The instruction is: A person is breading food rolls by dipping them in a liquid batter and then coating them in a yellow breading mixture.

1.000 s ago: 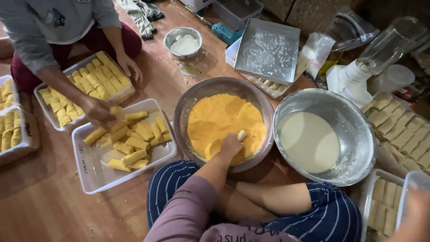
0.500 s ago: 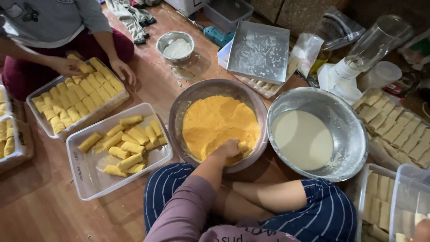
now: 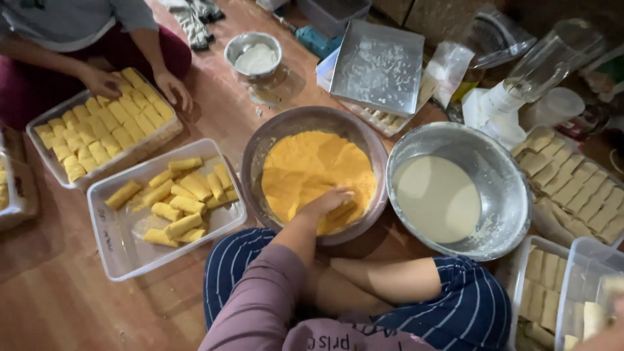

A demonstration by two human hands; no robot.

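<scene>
My left hand (image 3: 328,200) is down in the metal bowl (image 3: 260,140) of orange-yellow crumbs, fingers curled over a crumb-covered roll (image 3: 341,218) near the bowl's near side. Left of the bowl stands a clear plastic tray (image 3: 123,253) with several coated yellow rolls (image 3: 185,198). To the right is a larger metal bowl (image 3: 513,169) of pale batter. Only a sliver of my right hand (image 3: 608,335) shows at the bottom right corner, above clear containers (image 3: 546,286) of pale uncoated rolls; what it holds is hidden.
Another person sits at the far left with both hands (image 3: 172,88) on a full tray of coated rolls (image 3: 104,130). A small bowl of white flour (image 3: 255,55), a square metal tin (image 3: 377,65), a blender jar (image 3: 539,65) and more pale rolls (image 3: 572,188) lie around.
My left hand has gone from touching a pale roll at the crumbs' edge to lying over it, now buried in crumbs. The other person's hands shifted along their tray.
</scene>
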